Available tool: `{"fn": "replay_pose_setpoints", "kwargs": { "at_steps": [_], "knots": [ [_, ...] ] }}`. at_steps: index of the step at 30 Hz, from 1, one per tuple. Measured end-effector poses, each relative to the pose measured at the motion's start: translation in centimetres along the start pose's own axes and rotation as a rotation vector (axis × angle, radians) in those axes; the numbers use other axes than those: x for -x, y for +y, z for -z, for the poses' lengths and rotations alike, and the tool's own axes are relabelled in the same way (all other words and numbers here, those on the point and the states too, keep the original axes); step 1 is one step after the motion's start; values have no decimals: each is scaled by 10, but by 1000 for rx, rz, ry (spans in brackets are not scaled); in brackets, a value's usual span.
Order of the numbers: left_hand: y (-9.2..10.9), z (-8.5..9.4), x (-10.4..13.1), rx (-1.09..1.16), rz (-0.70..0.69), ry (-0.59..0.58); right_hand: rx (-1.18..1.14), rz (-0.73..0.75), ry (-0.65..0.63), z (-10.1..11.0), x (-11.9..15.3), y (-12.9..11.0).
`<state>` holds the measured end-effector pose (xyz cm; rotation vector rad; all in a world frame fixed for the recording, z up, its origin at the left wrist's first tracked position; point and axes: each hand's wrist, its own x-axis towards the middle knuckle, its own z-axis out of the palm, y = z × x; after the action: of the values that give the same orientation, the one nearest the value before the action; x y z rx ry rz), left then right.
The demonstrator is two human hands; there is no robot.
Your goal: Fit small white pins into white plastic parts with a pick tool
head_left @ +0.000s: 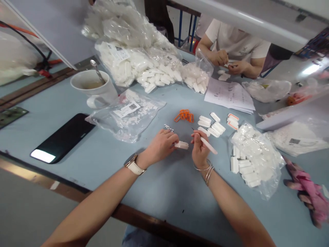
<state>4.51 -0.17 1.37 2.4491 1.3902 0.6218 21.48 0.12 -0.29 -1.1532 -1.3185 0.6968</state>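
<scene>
The left hand (163,145) pinches 1 white piece (182,145); the right hand (199,149) grips a pen-like tool (210,146).

A crowded blue-grey desk (164,199)

A phone (63,139) lies at the left, near a mug (104,92) and a bag of tiny white pieces (125,118). Orange frames (183,116) sit heaped beside loose white cases (217,128). Plastic bags (128,61) bulge toward the back; pink gloves (308,192) lie at the right.

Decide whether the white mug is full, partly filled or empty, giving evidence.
Partly filled: inside the white mug, liquid shows below the rim.
</scene>
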Motion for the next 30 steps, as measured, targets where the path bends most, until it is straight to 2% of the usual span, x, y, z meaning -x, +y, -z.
{"fn": "replay_pose_setpoints", "kwargs": {
  "at_steps": [4, 9, 18, 20, 25, 30],
  "knots": [
    [0, 1, 1, -48, -34, 66, 63, -7, 13, 1, -1, -1],
    [-1, 1, 2, 32, 3, 55, 183, 20, -40, 2, 0, -1],
    [-4, -6, 4, 16, -33, -42, 433, 416, -382, 3, 5, -10],
    [-4, -6, 3, -9, -43, -64, 461, 461, -420, 4, 5, -9],
    [-4, -5, 4, -9, -7, -66, 487, 521, -418, 8, 7, -7],
    [-7, -4, 4, 2, 28, -69, 500, 561, -614, 10, 11, -15]
  ]
}}
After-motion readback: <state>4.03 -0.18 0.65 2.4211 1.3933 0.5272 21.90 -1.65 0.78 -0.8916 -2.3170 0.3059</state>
